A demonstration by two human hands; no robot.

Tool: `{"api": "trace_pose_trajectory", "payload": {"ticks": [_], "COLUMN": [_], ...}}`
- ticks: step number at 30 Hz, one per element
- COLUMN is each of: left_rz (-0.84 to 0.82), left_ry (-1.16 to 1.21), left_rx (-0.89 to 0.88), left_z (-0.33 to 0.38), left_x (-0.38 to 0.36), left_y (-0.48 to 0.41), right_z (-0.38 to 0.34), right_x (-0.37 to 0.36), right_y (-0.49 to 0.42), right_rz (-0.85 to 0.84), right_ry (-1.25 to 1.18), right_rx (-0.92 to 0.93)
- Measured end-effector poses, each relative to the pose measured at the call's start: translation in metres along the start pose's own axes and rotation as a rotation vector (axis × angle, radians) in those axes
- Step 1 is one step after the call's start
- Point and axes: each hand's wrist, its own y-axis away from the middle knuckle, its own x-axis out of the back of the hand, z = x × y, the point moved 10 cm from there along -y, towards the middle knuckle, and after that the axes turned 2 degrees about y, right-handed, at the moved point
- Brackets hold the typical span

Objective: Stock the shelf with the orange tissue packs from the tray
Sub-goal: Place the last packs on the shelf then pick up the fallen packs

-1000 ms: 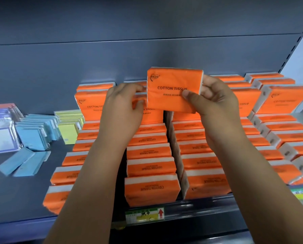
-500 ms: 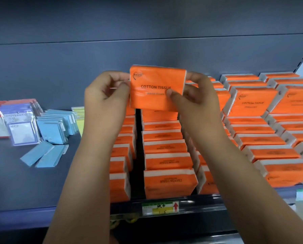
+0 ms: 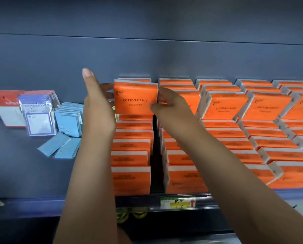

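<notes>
Grey shelf (image 3: 33, 164) before me. My right hand (image 3: 171, 108) pinches the right edge of the orange tissue pack (image 3: 135, 99); my left hand (image 3: 98, 110), fingers flat, steadies its left edge. It is upright over the leftmost row (image 3: 131, 155); I should lower it straight, without tilting.

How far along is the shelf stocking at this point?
Done: several rows of orange packs already line the shelf. In hand: one orange tissue pack is upright at the back of the leftmost row, right hand pinching its right edge, left hand touching its left edge. Left: releasing it; the tray is out of view, so remaining stock cannot be judged.
</notes>
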Motion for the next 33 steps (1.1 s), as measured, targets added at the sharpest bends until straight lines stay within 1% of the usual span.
{"api": "trace_pose_trajectory", "payload": {"ticks": [3, 6, 11, 15, 21, 27, 29, 33], "left_rz": [-0.031, -0.062, -0.109, -0.112, -0.138, -0.203, -0.191, -0.148], "left_ry": [-0.005, -0.013, -0.055, -0.094, -0.16, -0.229, -0.296, -0.411], "left_rx": [0.022, 0.049, 0.11, 0.106, 0.103, 0.136, 0.126, 0.008], "left_z": [-0.003, -0.006, -0.021, -0.024, -0.021, -0.034, -0.032, -0.014], "left_x": [-0.002, -0.006, -0.009, -0.009, -0.011, -0.016, -0.015, -0.011], "left_y": [-0.003, -0.006, -0.017, -0.022, -0.021, -0.025, -0.021, -0.01], "right_z": [0.002, 0.009, 0.017, 0.025, 0.017, 0.017, 0.013, 0.006], "right_x": [-0.014, -0.019, -0.025, -0.028, -0.025, -0.021, -0.02, -0.009], "right_y": [-0.009, -0.017, -0.02, -0.019, -0.015, -0.014, -0.01, 0.005], "right_rz": [-0.052, -0.065, -0.046, -0.051, -0.036, 0.024, 0.033, 0.107], "right_ry": [0.044, 0.058, 0.067, 0.097, 0.137, 0.127, 0.146, 0.129], "right_rx": [-0.038, -0.096, -0.124, -0.162, -0.177, -0.207, -0.205, -0.209]}}
